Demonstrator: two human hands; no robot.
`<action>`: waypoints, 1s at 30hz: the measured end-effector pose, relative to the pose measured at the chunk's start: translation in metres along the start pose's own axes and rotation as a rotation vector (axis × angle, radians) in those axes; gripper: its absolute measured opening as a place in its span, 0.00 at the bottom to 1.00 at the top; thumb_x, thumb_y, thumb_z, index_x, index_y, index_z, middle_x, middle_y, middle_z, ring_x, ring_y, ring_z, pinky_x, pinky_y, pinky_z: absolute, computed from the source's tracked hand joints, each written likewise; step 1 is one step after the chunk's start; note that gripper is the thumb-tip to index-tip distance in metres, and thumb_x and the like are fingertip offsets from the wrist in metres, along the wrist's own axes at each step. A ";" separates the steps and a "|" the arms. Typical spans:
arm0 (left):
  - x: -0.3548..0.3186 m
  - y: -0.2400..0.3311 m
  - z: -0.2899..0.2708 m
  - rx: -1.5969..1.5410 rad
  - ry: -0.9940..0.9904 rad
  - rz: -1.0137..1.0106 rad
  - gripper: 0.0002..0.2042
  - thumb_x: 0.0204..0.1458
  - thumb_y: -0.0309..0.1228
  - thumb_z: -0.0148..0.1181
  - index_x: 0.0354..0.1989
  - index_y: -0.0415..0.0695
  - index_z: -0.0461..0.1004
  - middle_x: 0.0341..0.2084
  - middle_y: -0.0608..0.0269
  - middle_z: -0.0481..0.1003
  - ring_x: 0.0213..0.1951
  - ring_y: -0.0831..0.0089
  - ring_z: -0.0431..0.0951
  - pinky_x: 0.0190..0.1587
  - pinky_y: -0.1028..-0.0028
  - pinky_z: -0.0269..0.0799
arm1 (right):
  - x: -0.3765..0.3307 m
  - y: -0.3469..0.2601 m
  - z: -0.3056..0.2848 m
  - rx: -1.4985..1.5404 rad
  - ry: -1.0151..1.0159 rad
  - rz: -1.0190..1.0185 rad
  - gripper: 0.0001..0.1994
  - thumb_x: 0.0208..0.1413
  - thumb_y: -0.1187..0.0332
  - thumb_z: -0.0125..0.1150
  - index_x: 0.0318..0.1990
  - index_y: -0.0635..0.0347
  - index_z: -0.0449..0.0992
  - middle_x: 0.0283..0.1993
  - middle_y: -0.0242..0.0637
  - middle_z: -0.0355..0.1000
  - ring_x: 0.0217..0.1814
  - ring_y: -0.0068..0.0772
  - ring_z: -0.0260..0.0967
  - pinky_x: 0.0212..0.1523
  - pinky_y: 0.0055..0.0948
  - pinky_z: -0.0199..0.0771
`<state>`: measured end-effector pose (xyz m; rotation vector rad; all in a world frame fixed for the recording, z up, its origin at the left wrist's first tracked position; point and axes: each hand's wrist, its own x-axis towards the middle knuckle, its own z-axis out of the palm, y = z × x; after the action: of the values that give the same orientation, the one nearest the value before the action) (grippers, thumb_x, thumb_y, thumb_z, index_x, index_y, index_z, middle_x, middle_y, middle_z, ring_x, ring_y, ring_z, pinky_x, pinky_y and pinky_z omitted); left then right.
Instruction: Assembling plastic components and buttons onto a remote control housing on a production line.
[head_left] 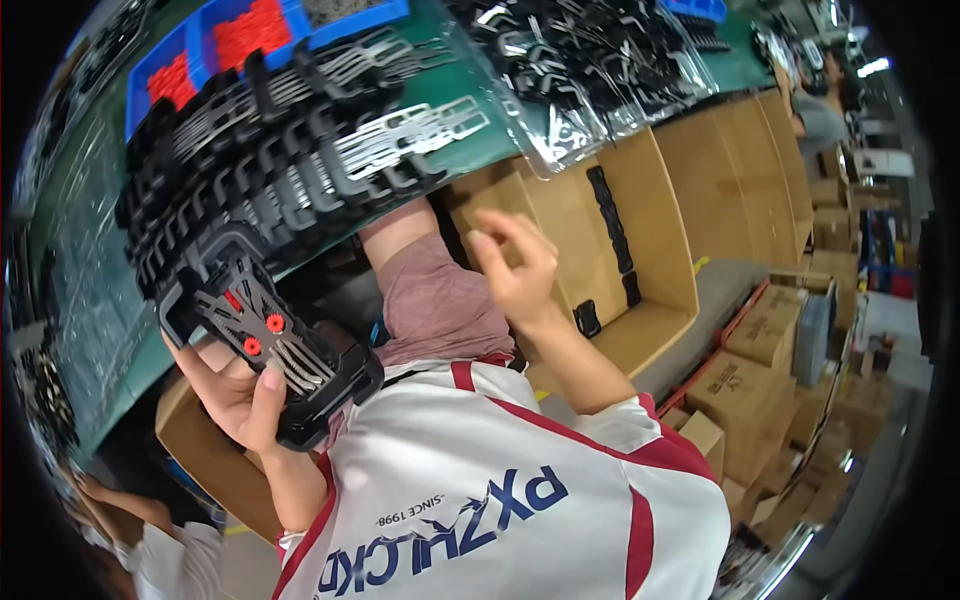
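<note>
My left hand (240, 400) grips a black plastic holder (285, 350) from its near left side, with the thumb laid over the edge. The holder's open face shows two small red gears, a row of metal springs and a short red piece, and a bracket-like black arm sticks out at its far end. My right hand (520, 268) is raised in front of a cardboard box, apart from the holder. Its fingers are loosely bent, thumb and forefinger apart, and I see nothing between them; the hand is slightly blurred.
Rows of black brackets and metal wire frames (410, 135) lie on the green table (95, 300). Behind them stands a blue divided bin (205, 45) of red parts. Clear trays (560, 150) hold black parts. An open cardboard box (650, 220) contains several black pieces. People work at both sides.
</note>
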<state>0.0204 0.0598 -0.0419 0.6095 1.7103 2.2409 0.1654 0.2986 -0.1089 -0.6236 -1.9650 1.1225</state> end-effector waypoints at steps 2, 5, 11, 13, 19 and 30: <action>0.002 -0.006 0.006 -0.007 -0.080 0.031 0.44 0.43 0.16 0.50 0.69 0.38 0.33 0.38 0.48 0.73 0.20 0.78 0.64 0.30 0.88 0.63 | -0.020 0.060 -0.033 -0.343 0.062 0.133 0.16 0.47 0.73 0.63 0.45 0.66 0.76 0.36 0.42 0.73 0.30 0.45 0.71 0.36 0.35 0.73; 0.003 -0.012 0.023 -0.014 -0.184 0.032 0.43 0.44 0.16 0.49 0.69 0.39 0.32 0.41 0.45 0.72 0.20 0.78 0.65 0.30 0.88 0.62 | -0.067 0.136 -0.066 -0.649 0.179 0.274 0.16 0.49 0.68 0.62 0.45 0.63 0.76 0.35 0.43 0.75 0.32 0.53 0.71 0.38 0.41 0.73; 0.011 -0.023 0.056 0.058 -0.186 -0.016 0.39 0.48 0.19 0.50 0.69 0.39 0.37 0.42 0.43 0.74 0.20 0.84 0.65 0.27 0.92 0.58 | -0.107 0.179 -0.092 -0.483 0.046 0.698 0.12 0.54 0.64 0.58 0.38 0.66 0.77 0.31 0.45 0.76 0.32 0.49 0.73 0.36 0.36 0.73; 0.011 -0.025 0.053 0.081 -0.199 -0.049 0.39 0.49 0.19 0.51 0.69 0.38 0.38 0.42 0.44 0.74 0.18 0.86 0.63 0.25 0.93 0.55 | -0.111 0.196 -0.110 -0.033 0.289 0.788 0.13 0.55 0.64 0.57 0.39 0.66 0.76 0.32 0.44 0.76 0.32 0.41 0.73 0.35 0.31 0.73; 0.009 -0.020 0.044 0.064 -0.177 -0.155 0.38 0.48 0.16 0.51 0.68 0.38 0.41 0.44 0.40 0.73 0.21 0.81 0.66 0.29 0.90 0.60 | -0.164 0.307 -0.197 -0.478 0.272 1.029 0.20 0.52 0.69 0.53 0.52 0.69 0.70 0.45 0.51 0.73 0.45 0.43 0.72 0.45 0.31 0.72; 0.006 -0.005 0.087 -0.208 -0.080 -0.331 0.29 0.50 0.13 0.52 0.62 0.41 0.51 0.32 0.56 0.78 0.21 0.83 0.69 0.24 0.87 0.63 | -0.258 0.382 -0.238 -0.960 -0.543 1.046 0.20 0.51 0.69 0.50 0.54 0.52 0.64 0.51 0.58 0.64 0.50 0.60 0.64 0.50 0.43 0.69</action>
<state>0.0562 0.1375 -0.0266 0.3345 1.3982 2.0910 0.5232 0.4174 -0.4653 -2.2266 -2.6954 0.8398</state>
